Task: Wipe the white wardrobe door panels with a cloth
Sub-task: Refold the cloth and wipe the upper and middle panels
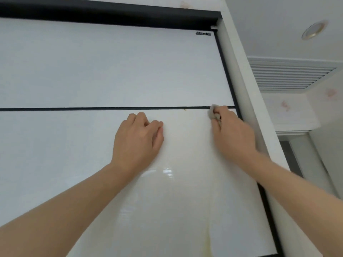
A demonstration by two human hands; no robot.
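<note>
The white glossy wardrobe door fills the view, split by a thin black strip (pixel 92 109) into an upper panel (pixel 111 67) and a lower panel (pixel 65 154). My right hand (pixel 231 134) grips a small crumpled grey cloth (pixel 213 113) and presses it against the door at the right end of the black strip, close to the door's black right edge. My left hand (pixel 139 140) rests against the lower panel just below the strip, its fingers curled loosely and holding nothing.
A black top rail (pixel 111 13) runs above the door. A white frame post (pixel 246 93) stands right of the door. Beyond it are a ceiling vent (pixel 289 75), a recessed light (pixel 314 30) and a patterned wall.
</note>
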